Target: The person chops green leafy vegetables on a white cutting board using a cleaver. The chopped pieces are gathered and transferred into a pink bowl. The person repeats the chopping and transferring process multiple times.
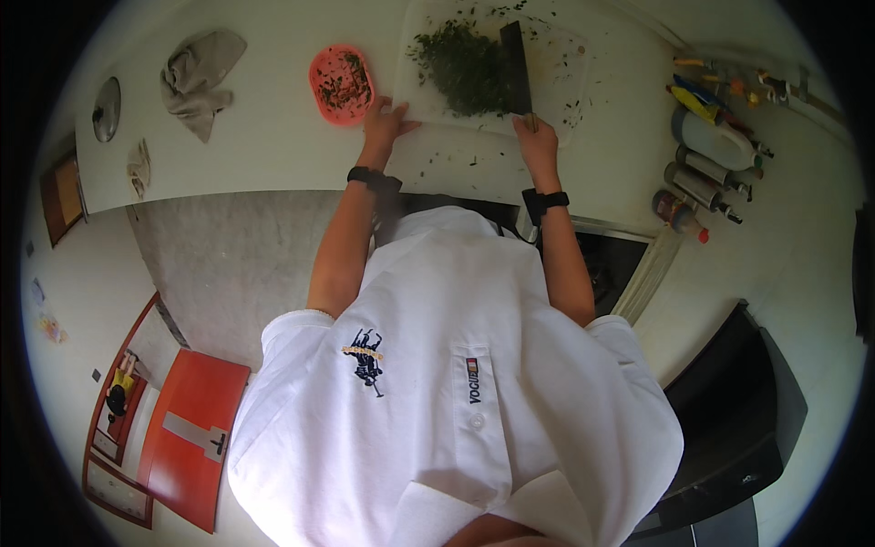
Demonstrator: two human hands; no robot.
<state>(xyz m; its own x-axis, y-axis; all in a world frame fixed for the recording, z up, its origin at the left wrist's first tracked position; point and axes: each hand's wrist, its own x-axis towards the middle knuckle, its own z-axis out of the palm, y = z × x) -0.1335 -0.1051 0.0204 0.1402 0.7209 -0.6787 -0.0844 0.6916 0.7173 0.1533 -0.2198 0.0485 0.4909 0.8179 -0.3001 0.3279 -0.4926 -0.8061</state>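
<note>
My right hand [536,140] grips the handle of a cleaver [517,68], whose broad dark blade lies along the right side of a heap of chopped green leaves [461,68]. The heap sits on a white translucent cutting board [557,82]. My left hand [385,123] has its fingers spread at the board's near left corner, close beside a pink plastic basket [341,46] that holds green and reddish-brown bits. Whether the fingertips touch the basket or the board, I cannot tell.
Leaf bits are scattered on the white counter [273,150] around the board. To the left lie a grey cloth [198,75], a smaller cloth [139,169] and a metal lid [106,109]. A plastic jug [714,139] and several bottles stand at the right, near the wall.
</note>
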